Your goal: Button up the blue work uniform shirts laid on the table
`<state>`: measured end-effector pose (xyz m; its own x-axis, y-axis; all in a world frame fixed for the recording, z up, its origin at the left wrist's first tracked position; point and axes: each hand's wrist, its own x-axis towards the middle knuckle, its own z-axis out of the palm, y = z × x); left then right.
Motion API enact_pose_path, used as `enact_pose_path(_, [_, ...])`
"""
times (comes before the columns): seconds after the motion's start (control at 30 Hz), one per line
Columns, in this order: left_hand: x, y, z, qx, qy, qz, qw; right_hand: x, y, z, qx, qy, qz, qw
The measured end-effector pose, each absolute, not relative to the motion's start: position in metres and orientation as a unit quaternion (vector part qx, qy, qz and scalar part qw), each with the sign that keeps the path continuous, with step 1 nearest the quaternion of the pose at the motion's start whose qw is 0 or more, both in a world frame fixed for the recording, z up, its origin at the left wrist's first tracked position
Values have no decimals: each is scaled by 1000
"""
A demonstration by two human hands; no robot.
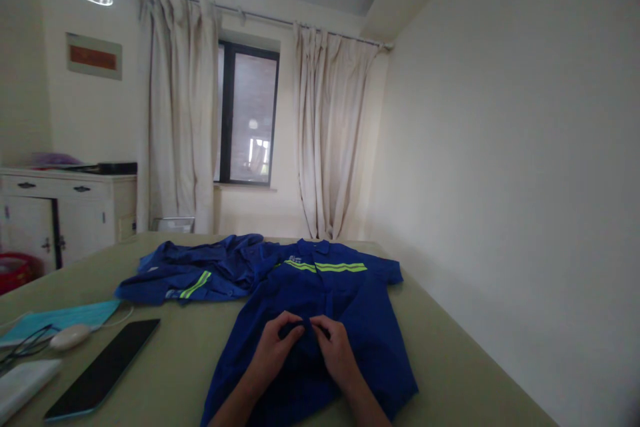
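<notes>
Blue work shirt [320, 293] lies flat on the surface [450, 360]; left hand [277, 340] and right hand [336, 345] pinch its front placket. Chest logo unreadable.

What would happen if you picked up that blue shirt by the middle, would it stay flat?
Probably not. The blue shirt lies limp and wrinkled on the table, so it would likely droop and fold. It bunches where the left hand and right hand pinch it, so it seems soft and light.
</notes>
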<state>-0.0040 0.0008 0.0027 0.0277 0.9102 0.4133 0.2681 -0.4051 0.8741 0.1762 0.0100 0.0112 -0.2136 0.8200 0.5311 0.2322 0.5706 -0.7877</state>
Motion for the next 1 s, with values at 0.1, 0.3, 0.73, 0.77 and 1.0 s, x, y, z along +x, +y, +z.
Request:
enact_pose_path(0.1, [-7,4,-1,635,466,527,318,177,12,8,-376,-715,286,514])
enact_pose_path(0.3, [-8,1,3,631,467,521,335,177,14,1,-413,-689,270,531])
enact_pose_path(0.73, [-6,2,-4,620,491,538,292,176,11,-9,-448,-642,267,562])
enact_pose_path(0.77, [-6,3,-4,621,489,539,290,175,11,-11,-452,-640,263,563])
enact_pose_path(1.0, [-8,8,-10,636,485,535,274,174,17,-4,-450,-641,333,525])
